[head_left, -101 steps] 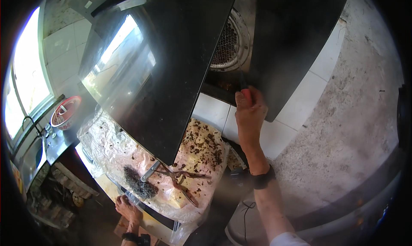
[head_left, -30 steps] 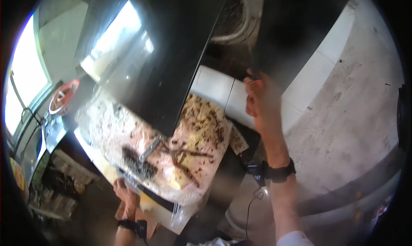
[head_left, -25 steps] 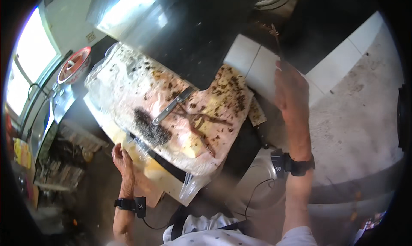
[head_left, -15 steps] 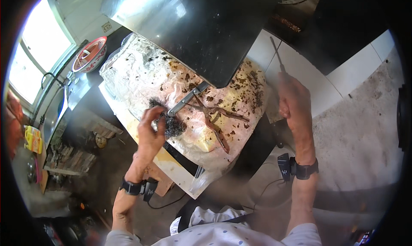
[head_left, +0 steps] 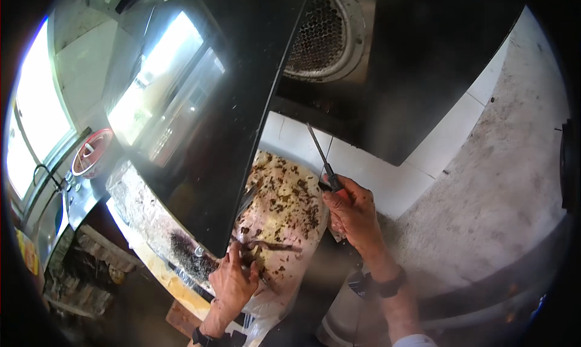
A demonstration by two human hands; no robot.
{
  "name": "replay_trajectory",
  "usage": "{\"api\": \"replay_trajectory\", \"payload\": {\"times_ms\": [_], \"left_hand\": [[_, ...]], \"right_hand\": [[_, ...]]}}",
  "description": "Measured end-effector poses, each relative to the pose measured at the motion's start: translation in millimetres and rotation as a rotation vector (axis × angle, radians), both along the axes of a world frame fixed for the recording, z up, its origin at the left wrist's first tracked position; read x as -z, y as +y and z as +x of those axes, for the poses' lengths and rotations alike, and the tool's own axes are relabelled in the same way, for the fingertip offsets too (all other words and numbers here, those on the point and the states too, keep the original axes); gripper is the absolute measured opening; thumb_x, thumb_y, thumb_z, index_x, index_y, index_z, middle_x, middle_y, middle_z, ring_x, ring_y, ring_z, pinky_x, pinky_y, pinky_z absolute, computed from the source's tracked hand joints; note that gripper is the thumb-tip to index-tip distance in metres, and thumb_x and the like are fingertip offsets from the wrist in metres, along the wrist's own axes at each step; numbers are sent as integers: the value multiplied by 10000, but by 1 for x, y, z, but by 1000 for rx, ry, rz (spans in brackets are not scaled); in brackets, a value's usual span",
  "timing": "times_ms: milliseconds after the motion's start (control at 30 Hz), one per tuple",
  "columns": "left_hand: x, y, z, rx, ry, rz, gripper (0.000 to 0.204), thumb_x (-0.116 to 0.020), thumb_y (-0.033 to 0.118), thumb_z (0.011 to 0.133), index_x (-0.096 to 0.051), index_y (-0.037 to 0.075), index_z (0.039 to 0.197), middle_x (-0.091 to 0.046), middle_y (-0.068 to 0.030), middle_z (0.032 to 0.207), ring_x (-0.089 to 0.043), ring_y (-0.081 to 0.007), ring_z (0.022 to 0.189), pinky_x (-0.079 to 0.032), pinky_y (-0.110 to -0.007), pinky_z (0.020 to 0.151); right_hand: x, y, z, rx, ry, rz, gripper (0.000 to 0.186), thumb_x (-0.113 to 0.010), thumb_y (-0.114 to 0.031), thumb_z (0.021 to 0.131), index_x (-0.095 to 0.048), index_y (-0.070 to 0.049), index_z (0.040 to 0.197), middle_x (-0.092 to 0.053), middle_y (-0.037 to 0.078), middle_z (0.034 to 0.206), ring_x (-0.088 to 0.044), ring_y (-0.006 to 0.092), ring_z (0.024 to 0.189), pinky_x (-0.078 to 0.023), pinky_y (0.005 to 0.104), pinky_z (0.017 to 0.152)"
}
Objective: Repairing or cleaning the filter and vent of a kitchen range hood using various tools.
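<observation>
Screwdriver (head_left: 332, 178) within curled right fingers (head_left: 334, 203)

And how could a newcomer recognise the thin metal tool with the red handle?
Find the white tiled strip near the centre. At its lower edge, the right hand grips this tool; unlike the brown metal pliers, it has one straight shaft.

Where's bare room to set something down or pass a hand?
Barest: plastic sheet between the pliers and its near right edge. A hand might pass below the grille, between left panel and right panel. Crowded around left hand, steel wool, crumbs.
</observation>
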State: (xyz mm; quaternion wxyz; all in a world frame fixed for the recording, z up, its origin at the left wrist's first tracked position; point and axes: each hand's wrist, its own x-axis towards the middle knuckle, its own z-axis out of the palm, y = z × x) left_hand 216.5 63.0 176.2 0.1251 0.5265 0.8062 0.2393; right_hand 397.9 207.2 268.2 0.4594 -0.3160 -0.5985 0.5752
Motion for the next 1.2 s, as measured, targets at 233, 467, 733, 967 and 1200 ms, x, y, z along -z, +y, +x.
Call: {"api": "replay_trajectory", "payload": {"times_ms": [233,467,733,967,1200], "left_hand": [[23,8,7,-166,-101,123,711,-618,157,667,-285,51,1286,-526,-152,937,-560,-318,800,-447,-418,665],[40,11,6,-201,-558,488,621,-564,-17,675,-350,45,1256,-514,-26,764,-515,-121,660,-434,-223,628],[32,6,-6,-205,-1239,580,437,-560,-105,703,-512,23,1118,-563,-29,831,-555,-123,721,-467,-243,632],[10,11,-6,-156,-1624,549,217,-522,-66,758,-579,-28,964,-600,-86,817,-583,-174,629,-493,-277,562],[24,29,-27,-80,-1345,549,166,-519,-55,789,-570,-26,944,-590,-71,810,-566,-131,651,-467,-232,562]], "right_hand": [[-35,14,-13,60,117,57,366,-587,-173,837,-489,28,1127,-432,-43,559,-358,10,417,-300,181,372],[-60,26,-26,127,214,97,358,-589,-184,838,-498,21,1116,-414,-30,512,-340,28,372,-290,200,346],[-60,40,-28,124,257,93,380,-586,-178,832,-464,16,1136,-421,-4,611,-307,38,369,-231,197,326],[-65,44,-29,198,153,148,330,-583,-151,825,-516,20,1099,-448,-15,552,-354,39,393,-291,205,361],[-54,51,-18,316,6,365,328,-629,-138,786,-559,10,1070,-471,-17,556,-378,32,416,-305,201,370]]}}
